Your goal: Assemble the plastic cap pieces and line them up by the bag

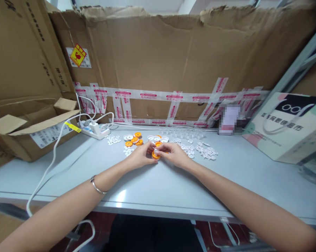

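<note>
Taped cardboard backs a grey table where a person's left hand and right hand together grasp an orange round casing and a small white piece.

A round orange part with a raised rim is held between the left hand and right hand. A small white piece is at its upper side, partly hidden.

pale grey table spanning the frame, open carton on its left, white power strip beside that, orange and white round pieces mid-frame, clear pieces I barely make out behind, printed bag far right
</note>
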`<move>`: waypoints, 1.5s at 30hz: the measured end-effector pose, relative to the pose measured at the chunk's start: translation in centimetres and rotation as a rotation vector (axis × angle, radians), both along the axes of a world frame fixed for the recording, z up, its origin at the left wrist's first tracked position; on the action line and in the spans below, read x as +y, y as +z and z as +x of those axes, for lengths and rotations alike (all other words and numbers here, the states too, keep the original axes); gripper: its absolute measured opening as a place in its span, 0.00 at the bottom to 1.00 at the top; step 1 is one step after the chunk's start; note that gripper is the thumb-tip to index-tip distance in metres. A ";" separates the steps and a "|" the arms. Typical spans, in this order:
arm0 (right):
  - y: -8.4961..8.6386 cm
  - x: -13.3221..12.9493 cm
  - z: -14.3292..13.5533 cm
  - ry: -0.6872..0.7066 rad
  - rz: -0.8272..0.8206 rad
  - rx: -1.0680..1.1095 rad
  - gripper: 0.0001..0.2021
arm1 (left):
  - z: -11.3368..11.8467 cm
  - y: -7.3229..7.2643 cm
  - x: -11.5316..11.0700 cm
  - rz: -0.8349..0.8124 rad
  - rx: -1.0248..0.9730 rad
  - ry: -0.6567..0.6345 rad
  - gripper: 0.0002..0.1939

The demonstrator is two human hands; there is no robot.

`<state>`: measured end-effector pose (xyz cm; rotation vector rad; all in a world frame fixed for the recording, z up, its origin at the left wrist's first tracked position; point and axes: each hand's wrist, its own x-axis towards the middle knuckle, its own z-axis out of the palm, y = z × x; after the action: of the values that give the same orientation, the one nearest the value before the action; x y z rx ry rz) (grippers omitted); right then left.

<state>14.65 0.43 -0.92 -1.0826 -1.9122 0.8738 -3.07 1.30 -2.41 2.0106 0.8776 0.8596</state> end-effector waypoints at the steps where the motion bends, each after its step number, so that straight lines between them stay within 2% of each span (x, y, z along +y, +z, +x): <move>1: 0.0 0.0 0.0 -0.004 0.001 0.006 0.05 | 0.0 0.1 0.0 -0.015 -0.005 0.004 0.22; 6: 0.7 -0.3 -0.2 0.017 -0.081 0.131 0.08 | 0.3 0.9 -0.5 -0.070 -0.053 0.042 0.19; 10: 2.2 -0.9 -0.2 -0.018 -0.161 0.309 0.14 | 0.7 1.9 -0.9 -0.156 -0.256 0.101 0.19; 12: 3.1 -0.8 0.2 -0.060 -0.138 0.357 0.16 | 0.9 2.3 -1.1 -0.235 -0.366 0.139 0.19; 14: 4.0 0.2 1.0 -0.120 -0.043 0.355 0.15 | 0.8 2.8 -1.3 -0.299 -0.458 0.196 0.19; 16: 4.6 2.1 2.2 -0.205 0.093 0.226 0.13 | 0.7 3.1 -1.4 -0.340 -0.542 0.243 0.20; 19: 5.1 6.2 3.6 -0.280 0.232 -0.270 0.10 | 0.3 3.5 -1.5 -0.390 -0.648 0.257 0.20; 20: 5.0 7.6 3.8 -0.286 0.246 -0.352 0.09 | 0.2 3.6 -1.5 -0.408 -0.676 0.257 0.19; 25: 3.3 12.4 2.7 -0.276 0.283 -0.514 0.14 | -0.2 4.5 -1.7 -0.514 -0.789 0.254 0.20; 28: 2.3 13.4 1.6 -0.296 0.275 -0.552 0.13 | -0.6 5.0 -1.7 -0.536 -0.852 0.240 0.19; 30: 2.3 13.6 1.3 -0.307 0.271 -0.548 0.11 | -0.8 5.3 -1.7 -0.536 -0.875 0.247 0.19; 32: 3.3 13.3 1.3 -0.311 0.267 -0.520 0.10 | -0.8 5.5 -1.8 -0.525 -0.867 0.256 0.20; 35: 6.2 11.6 1.7 -0.285 0.245 -0.423 0.12 | -0.8 5.7 -2.1 -0.494 -0.811 0.240 0.20; 36: 7.4 10.6 1.7 -0.249 0.232 -0.366 0.14 | -0.7 5.7 -2.3 -0.484 -0.795 0.227 0.21; 38: 9.9 8.1 1.7 -0.069 0.142 -0.026 0.17 | -0.6 5.7 -2.5 -0.470 -0.774 0.209 0.21; 40: 11.8 5.5 1.5 0.038 0.129 0.125 0.16 | -0.5 5.6 -2.6 -0.470 -0.759 0.213 0.21; 42: 13.1 3.2 1.3 0.081 0.132 0.161 0.13 | -0.4 5.5 -2.7 -0.474 -0.752 0.220 0.21; 45: 13.6 1.3 0.9 0.140 0.086 0.143 0.12 | -0.3 5.4 -2.6 -0.464 -0.757 0.202 0.20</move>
<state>15.55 1.73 12.66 -0.8216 -1.9044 0.9112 -3.36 -1.28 2.96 1.0727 0.7417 1.2710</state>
